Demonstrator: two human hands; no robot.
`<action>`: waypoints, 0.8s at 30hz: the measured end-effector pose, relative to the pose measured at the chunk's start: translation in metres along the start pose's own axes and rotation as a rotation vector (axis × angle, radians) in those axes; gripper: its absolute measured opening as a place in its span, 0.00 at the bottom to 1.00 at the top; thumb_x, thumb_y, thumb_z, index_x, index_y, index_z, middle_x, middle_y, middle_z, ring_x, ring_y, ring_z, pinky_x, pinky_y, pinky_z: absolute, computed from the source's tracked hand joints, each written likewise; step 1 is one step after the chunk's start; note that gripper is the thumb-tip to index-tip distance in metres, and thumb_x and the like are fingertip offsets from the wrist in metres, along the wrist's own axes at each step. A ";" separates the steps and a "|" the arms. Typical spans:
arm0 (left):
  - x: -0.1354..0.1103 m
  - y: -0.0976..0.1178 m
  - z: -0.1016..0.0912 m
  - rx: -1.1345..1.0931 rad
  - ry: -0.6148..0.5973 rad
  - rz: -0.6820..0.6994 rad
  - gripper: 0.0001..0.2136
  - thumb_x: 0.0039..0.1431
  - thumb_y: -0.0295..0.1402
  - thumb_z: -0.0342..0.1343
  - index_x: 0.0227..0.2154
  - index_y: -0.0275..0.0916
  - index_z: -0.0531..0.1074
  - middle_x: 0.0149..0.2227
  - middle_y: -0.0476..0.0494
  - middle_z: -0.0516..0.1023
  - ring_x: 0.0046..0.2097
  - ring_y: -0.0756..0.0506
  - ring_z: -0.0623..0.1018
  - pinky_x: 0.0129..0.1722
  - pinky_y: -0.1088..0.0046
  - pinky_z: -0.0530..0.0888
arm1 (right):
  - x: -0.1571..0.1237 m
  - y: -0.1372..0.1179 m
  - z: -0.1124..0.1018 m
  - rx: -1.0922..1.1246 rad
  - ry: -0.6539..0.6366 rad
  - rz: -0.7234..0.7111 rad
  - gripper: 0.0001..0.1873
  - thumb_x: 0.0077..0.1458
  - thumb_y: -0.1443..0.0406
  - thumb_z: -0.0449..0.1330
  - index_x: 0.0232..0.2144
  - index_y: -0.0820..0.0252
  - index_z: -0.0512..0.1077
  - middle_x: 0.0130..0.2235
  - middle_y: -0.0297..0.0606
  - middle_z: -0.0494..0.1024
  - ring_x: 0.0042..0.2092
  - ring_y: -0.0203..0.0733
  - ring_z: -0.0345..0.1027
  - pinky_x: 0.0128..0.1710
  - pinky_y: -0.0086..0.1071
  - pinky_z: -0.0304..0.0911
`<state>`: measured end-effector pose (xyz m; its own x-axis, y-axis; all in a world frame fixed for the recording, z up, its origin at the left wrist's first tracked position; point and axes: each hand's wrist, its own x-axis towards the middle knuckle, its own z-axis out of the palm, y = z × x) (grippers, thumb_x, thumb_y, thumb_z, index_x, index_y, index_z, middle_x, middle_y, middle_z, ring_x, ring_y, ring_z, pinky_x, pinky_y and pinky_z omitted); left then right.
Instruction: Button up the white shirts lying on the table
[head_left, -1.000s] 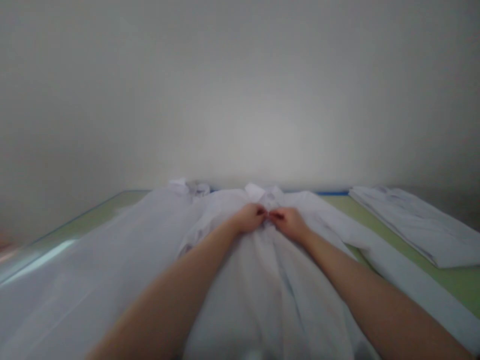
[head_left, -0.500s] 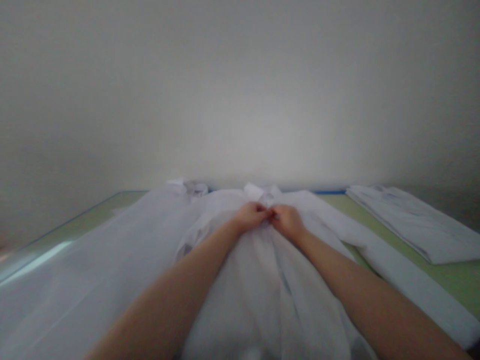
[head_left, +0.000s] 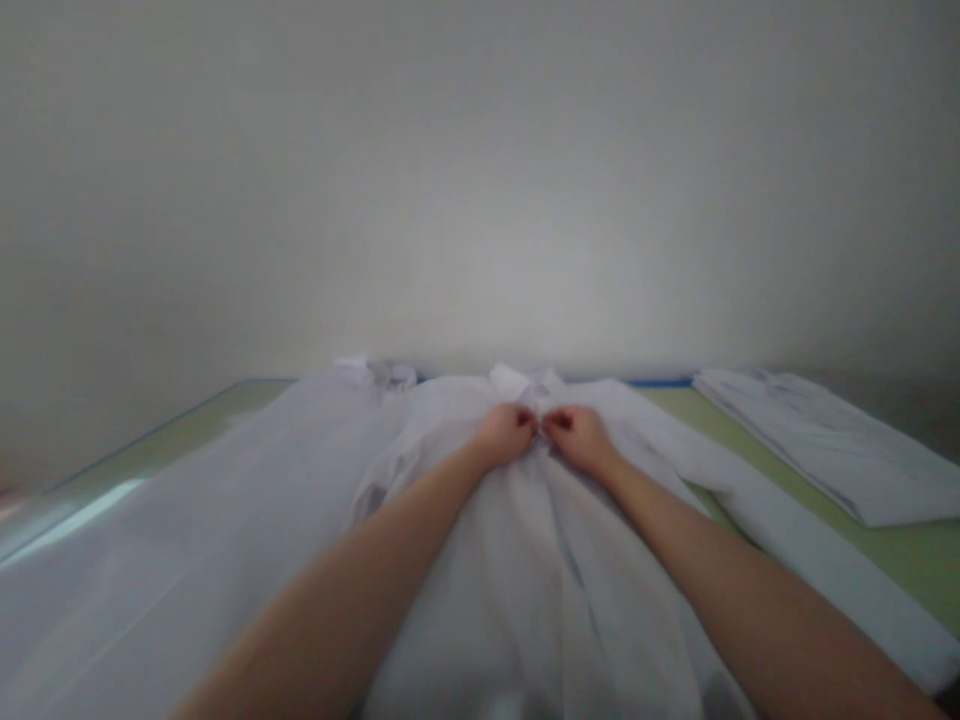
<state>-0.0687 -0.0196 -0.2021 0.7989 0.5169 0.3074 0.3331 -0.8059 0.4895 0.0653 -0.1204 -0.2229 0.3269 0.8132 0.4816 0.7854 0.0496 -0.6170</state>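
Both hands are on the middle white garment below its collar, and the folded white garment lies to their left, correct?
Wrong side: the head view shows the folded white garment on the green tabletop, to the right of the left hand and right hand. The rest stands.

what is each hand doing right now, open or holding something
Left hand: closed, pinching the front of the white garment.
Right hand: closed, pinching the same front beside the left; finer detail is blurred.

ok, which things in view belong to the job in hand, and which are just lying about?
Job:
white shirt, centre
left hand and right hand, pinching its front below the collar

Apparently just lying about:
white garment, at left
folded white cloth, at right
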 end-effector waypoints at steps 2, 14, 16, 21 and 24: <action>-0.001 0.002 0.001 0.013 0.006 0.010 0.12 0.54 0.34 0.48 0.26 0.35 0.75 0.24 0.46 0.74 0.27 0.50 0.69 0.26 0.77 0.61 | 0.000 -0.002 0.000 -0.058 0.023 0.003 0.10 0.51 0.62 0.57 0.29 0.61 0.75 0.29 0.37 0.78 0.30 0.36 0.69 0.30 0.26 0.57; -0.001 0.005 0.002 0.073 0.076 -0.101 0.10 0.53 0.33 0.49 0.27 0.36 0.75 0.28 0.44 0.77 0.30 0.49 0.73 0.28 0.77 0.64 | 0.002 -0.007 0.007 -0.159 0.054 0.043 0.09 0.53 0.63 0.54 0.28 0.61 0.72 0.29 0.38 0.76 0.31 0.36 0.66 0.30 0.27 0.53; -0.001 0.005 0.002 0.079 0.085 -0.101 0.10 0.53 0.33 0.49 0.28 0.36 0.75 0.29 0.43 0.78 0.31 0.49 0.73 0.29 0.76 0.65 | 0.004 -0.006 0.010 -0.161 0.051 0.061 0.08 0.53 0.64 0.55 0.28 0.61 0.72 0.29 0.37 0.76 0.31 0.36 0.66 0.30 0.27 0.53; 0.000 0.006 0.001 0.113 0.079 -0.100 0.10 0.54 0.33 0.49 0.29 0.37 0.75 0.31 0.43 0.78 0.33 0.48 0.74 0.31 0.76 0.66 | 0.007 -0.004 0.013 -0.177 0.034 0.103 0.08 0.53 0.64 0.55 0.29 0.61 0.72 0.31 0.38 0.76 0.33 0.36 0.67 0.31 0.27 0.53; 0.000 0.009 0.002 0.167 0.082 -0.091 0.10 0.54 0.32 0.48 0.28 0.37 0.75 0.31 0.42 0.78 0.33 0.48 0.74 0.33 0.76 0.67 | 0.007 -0.005 0.014 -0.200 0.026 0.105 0.08 0.54 0.64 0.54 0.30 0.61 0.72 0.32 0.38 0.77 0.34 0.37 0.67 0.33 0.28 0.54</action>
<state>-0.0650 -0.0271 -0.1991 0.7205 0.6061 0.3371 0.4861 -0.7880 0.3778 0.0560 -0.1072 -0.2248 0.4238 0.7924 0.4388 0.8343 -0.1527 -0.5298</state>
